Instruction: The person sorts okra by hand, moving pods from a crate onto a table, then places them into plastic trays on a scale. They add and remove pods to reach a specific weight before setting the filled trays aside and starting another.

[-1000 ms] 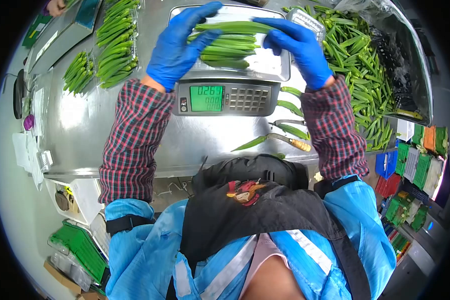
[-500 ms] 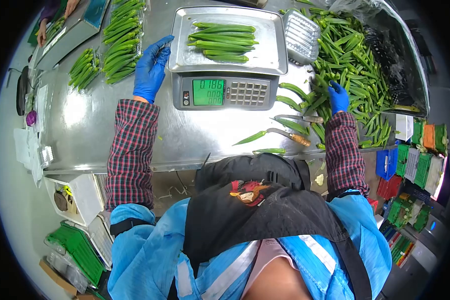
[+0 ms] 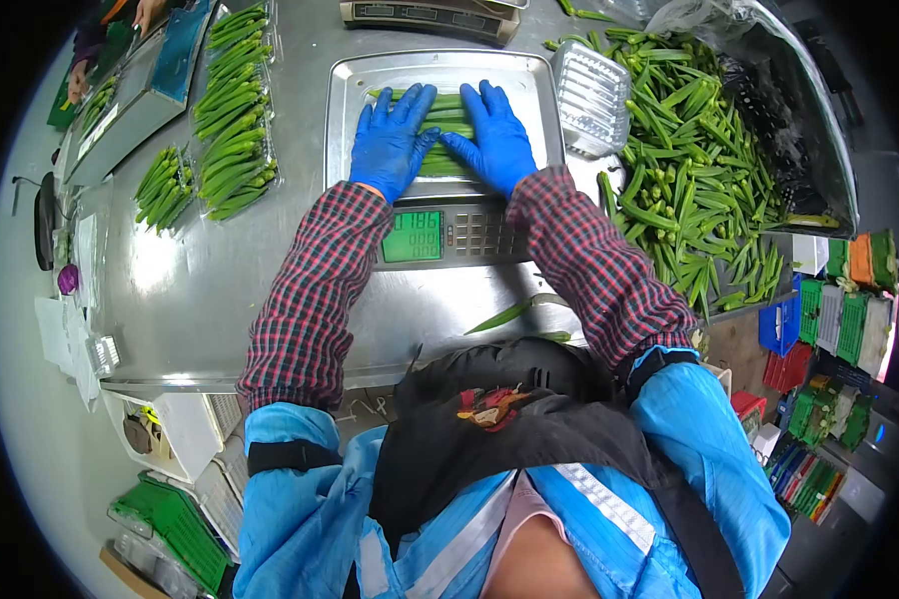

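Note:
A row of okra [image 3: 444,163] lies across the metal pan [image 3: 342,110] of a digital scale, whose green display [image 3: 413,237] is lit. My left hand [image 3: 390,147], in a blue glove, rests over the left part of the row with its fingers stretched forward. Over the right part, my right hand [image 3: 495,140] lies with fingers extended and thumb pointing inward. Both hands touch the okra and cover much of it; the thumbs nearly meet. Right of the pan, a clear plastic tray [image 3: 591,98] leans beside the okra heap [image 3: 684,165].
Packed okra trays [image 3: 235,120] line the left side, near a metal box [image 3: 140,90] and another person's hand [image 3: 78,82]. A second scale [image 3: 430,18] stands behind. A loose okra pod [image 3: 499,318] lies near the front edge. The knives are mostly hidden by my right sleeve.
Both hands have moved onto the okra on the pan, the left from the pan's left edge and the right from the heap. The view has shifted slightly, showing more of the rear scale.

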`<state>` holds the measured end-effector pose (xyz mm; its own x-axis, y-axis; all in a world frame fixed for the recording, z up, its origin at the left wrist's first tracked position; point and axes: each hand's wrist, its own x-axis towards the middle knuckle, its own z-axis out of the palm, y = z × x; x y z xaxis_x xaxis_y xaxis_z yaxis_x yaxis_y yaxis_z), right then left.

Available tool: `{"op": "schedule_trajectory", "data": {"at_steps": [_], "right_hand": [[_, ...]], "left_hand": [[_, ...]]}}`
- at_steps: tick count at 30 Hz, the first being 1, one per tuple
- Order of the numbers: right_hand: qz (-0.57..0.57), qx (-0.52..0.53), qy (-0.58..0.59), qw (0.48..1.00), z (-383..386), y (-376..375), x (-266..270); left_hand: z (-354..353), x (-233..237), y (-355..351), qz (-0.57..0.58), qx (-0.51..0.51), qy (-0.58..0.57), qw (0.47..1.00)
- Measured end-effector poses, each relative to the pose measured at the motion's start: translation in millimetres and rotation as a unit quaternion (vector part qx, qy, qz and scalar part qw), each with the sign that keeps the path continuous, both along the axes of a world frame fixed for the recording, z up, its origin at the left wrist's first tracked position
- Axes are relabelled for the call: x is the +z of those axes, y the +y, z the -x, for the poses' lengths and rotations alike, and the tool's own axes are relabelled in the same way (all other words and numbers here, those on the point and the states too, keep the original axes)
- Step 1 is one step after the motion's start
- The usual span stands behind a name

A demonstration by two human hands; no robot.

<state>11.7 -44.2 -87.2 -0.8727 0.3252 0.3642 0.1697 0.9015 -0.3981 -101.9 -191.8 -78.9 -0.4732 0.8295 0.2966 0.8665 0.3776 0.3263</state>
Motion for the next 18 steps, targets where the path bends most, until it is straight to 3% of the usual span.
{"op": "schedule_trajectory", "data": {"at_steps": [7, 10, 13, 15, 18], "right_hand": [[0.026, 0.015, -0.042, 0.999, -8, -1, 6], [0.109, 0.035, 0.026, 0.993, -13, 12, 13], [0.201, -0.014, 0.119, 0.972, -24, 24, 19], [0.264, -0.067, 0.091, 0.958, -31, 30, 26], [0.219, -0.072, 0.057, 0.971, -38, 32, 37]], "left_hand": [[-3, 5, -5, 0.02, -0.003, -0.004, 1.0], [14, 6, -13, -0.185, -0.055, -0.195, 0.962], [22, 9, -40, -0.283, 0.08, -0.304, 0.906], [28, 10, -54, -0.279, 0.121, -0.282, 0.91], [25, 21, -62, -0.2, 0.086, -0.137, 0.966]]}}
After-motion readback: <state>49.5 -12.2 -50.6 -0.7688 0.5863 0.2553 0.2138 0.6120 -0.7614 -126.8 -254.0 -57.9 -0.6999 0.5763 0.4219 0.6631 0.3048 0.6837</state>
